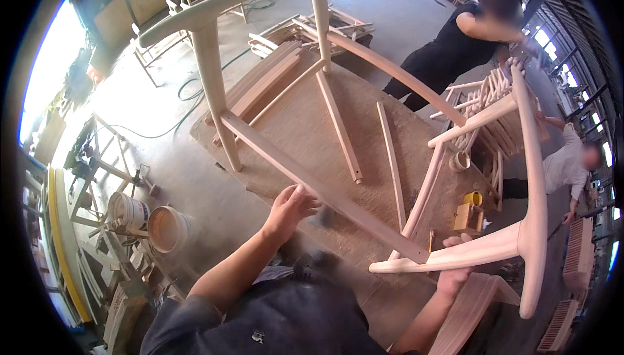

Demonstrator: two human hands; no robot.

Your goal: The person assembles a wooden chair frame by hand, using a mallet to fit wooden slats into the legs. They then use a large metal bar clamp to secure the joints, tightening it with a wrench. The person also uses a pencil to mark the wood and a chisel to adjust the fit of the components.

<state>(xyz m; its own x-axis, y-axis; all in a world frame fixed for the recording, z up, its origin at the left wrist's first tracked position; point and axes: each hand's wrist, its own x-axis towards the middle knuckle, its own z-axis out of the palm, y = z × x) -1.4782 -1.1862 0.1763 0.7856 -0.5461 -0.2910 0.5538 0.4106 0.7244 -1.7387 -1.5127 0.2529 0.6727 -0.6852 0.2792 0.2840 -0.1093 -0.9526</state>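
Observation:
A pale wooden chair frame (318, 202) lies tipped on its side across the workbench, its legs and curved top rail spread from upper left to right. My right hand (455, 280) wraps round the frame's thick leg at the lower right, fingertips showing above the wood and palm below. Beside the long near rail, my left hand (290, 213) is loosely spread, its thumb close to the rail's lower edge. Whether it touches the wood is hard to tell. Loose wooden strips (340, 131) lie on the bench inside the frame.
The dusty workbench (364, 105) also carries stacked planks (266, 82) and a small wooden block (467, 217) near a yellow tape roll (473, 197). Buckets (168, 229) stand on the floor at left. One co-worker (455, 43) bends beyond the bench; another person (565, 166) stands at far right.

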